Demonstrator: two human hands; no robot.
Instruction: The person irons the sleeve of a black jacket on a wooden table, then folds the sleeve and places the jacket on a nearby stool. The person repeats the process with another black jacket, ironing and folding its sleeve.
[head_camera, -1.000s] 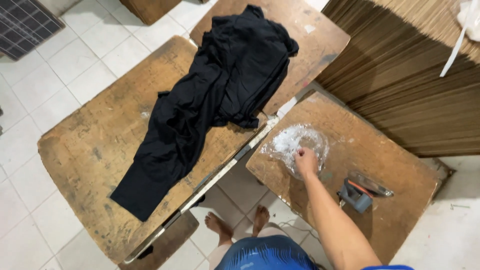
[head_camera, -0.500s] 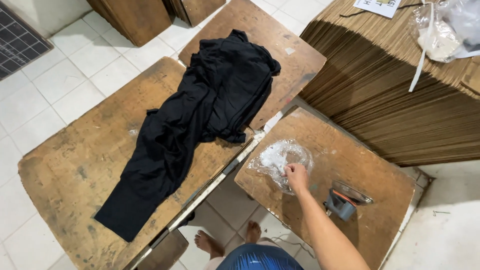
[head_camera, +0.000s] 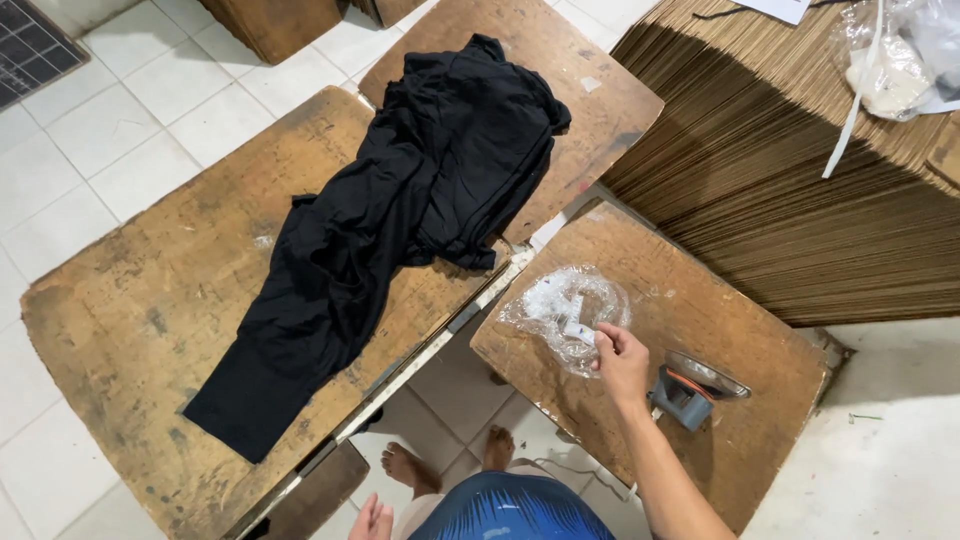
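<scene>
My right hand (head_camera: 622, 362) reaches onto a small wooden table (head_camera: 760, 380), its fingertips pinched on a small white piece (head_camera: 578, 330) inside a crumpled clear plastic bag (head_camera: 560, 305). My left hand (head_camera: 371, 520) hangs low at the bottom edge with its fingers apart, holding nothing. A black garment (head_camera: 400, 220) lies spread and rumpled across two larger wooden tables (head_camera: 130, 320) to the left.
A tape dispenser (head_camera: 695, 385) sits on the small table just right of my right hand. A tall stack of flat cardboard (head_camera: 800, 190) fills the right side, with plastic bags (head_camera: 885, 65) on top. White tiled floor lies around; my bare feet (head_camera: 450, 460) stand between the tables.
The view has shifted, so the tables sit a little lower and to the right. My right hand stays at the plastic bag, with its fingers now pinched on the small white piece.
</scene>
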